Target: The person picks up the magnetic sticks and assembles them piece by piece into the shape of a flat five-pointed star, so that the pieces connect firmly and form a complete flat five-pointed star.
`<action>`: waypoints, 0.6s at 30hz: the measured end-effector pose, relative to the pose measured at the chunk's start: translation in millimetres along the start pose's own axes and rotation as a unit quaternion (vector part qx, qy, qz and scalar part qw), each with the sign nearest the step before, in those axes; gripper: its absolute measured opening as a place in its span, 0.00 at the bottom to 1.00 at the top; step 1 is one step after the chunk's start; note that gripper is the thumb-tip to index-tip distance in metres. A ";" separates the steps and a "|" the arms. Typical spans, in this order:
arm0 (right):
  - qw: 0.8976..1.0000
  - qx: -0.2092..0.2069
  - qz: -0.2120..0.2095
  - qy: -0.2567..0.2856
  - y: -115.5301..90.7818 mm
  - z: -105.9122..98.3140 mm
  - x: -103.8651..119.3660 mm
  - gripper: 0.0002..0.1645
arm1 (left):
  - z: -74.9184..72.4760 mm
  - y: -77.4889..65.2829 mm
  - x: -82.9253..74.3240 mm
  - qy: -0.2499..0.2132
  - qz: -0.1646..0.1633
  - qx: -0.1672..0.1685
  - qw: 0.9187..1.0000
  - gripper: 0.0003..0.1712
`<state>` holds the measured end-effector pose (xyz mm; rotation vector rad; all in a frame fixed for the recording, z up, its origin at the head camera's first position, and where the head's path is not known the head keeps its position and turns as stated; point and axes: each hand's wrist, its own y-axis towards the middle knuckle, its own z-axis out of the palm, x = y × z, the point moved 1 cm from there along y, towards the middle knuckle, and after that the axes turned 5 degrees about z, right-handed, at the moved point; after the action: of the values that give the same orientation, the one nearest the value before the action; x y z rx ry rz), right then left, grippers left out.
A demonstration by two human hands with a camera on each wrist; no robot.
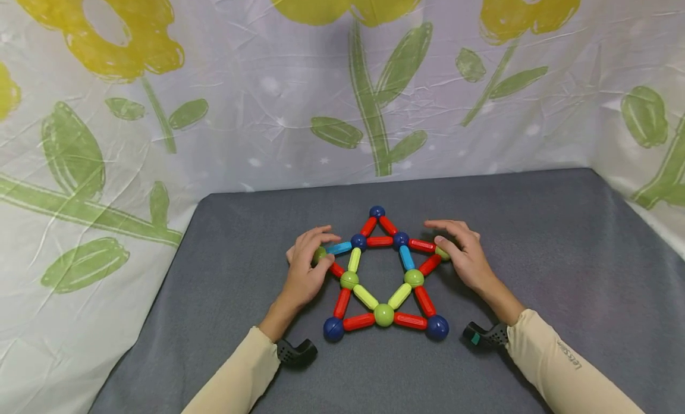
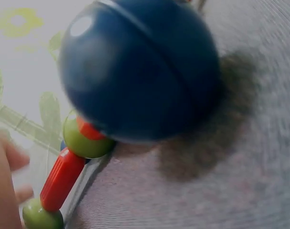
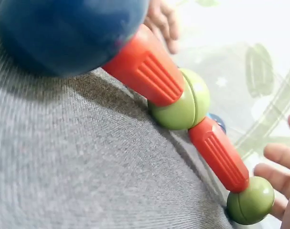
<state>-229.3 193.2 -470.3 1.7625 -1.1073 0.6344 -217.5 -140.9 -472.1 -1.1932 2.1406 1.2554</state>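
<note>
A flat star-shaped frame of ribbed rods and balls lies on the dark grey cloth. Red rods (image 1: 379,241) run around its points. Light-green rods (image 1: 365,297) and blue rods (image 1: 407,258) line the middle opening. At the left point, my left hand (image 1: 307,268) curves loosely around a green ball (image 1: 319,255), thumb beside a red rod. My right hand (image 1: 467,256) is at the right point, its thumb by another green ball (image 1: 442,253) and its fingers extended. In the wrist views, a blue ball (image 2: 140,71) and another blue ball (image 3: 70,36) loom close.
The grey cloth (image 1: 535,235) covers a flat surface. Behind and beside it hangs a pale sheet (image 1: 241,75) printed with yellow flowers and green leaves. Black wrist cameras (image 1: 296,353) sit below the hands, near the frame's front blue balls (image 1: 334,329).
</note>
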 end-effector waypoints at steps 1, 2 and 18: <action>1.000 0.003 0.010 0.001 -0.4 -0.4 -0.7 0.20 | -0.9 0.1 0.8 -0.004 -0.024 -0.016 1.000 0.19; 1.000 0.007 0.020 -0.001 -0.9 -0.5 -0.8 0.20 | -1.9 0.1 0.9 -0.006 -0.046 -0.028 0.999 0.21; 0.990 -0.020 0.134 0.029 0.2 1.4 -4.6 0.18 | -16.4 2.9 7.3 0.024 -0.132 0.063 0.989 0.25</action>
<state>-231.6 193.9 -474.4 1.5651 -1.3187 0.8147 -222.6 -157.6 -466.9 -1.4099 1.9822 0.9723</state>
